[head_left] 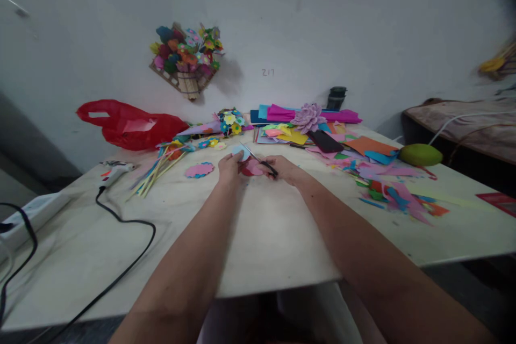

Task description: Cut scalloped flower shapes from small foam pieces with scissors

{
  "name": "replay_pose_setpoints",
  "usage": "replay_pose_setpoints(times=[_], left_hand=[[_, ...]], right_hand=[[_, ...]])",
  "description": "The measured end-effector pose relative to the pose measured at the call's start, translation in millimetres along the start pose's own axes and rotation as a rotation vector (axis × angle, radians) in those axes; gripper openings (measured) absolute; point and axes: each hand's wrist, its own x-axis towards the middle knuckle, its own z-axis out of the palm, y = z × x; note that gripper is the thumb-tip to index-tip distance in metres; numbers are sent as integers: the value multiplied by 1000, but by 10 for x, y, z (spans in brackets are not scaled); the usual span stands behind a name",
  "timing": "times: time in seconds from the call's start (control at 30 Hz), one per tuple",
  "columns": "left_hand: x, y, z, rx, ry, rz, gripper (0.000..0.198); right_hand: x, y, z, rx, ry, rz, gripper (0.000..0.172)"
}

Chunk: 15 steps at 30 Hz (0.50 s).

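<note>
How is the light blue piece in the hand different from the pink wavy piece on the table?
The light blue piece is pale blue, while the pink wavy piece is mostly pink with blue showing at its edge. The light blue piece is held up in the left hand; the pink wavy piece lies flat on the table. The light blue piece also looks smaller than the pink wavy piece. Both look thin.

1 head-worn camera looks forward and down, over the hands (230, 165) (282, 167) and nearby table (278, 247), towards the wall (322, 21).
</note>
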Motion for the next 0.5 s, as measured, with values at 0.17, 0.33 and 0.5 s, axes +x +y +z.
replay_pose_setpoints(times=[0.17, 0.33, 0.5], left_hand=[[12, -47, 28, -66, 56, 17, 8], [19, -75, 45, -109, 101, 17, 10], [-1, -71, 69, -139, 124, 9, 8]], right_hand=[[2, -7, 27, 30, 8, -20, 24], [8, -23, 60, 55, 31, -34, 20], [20, -8, 63, 63, 44, -41, 18]])
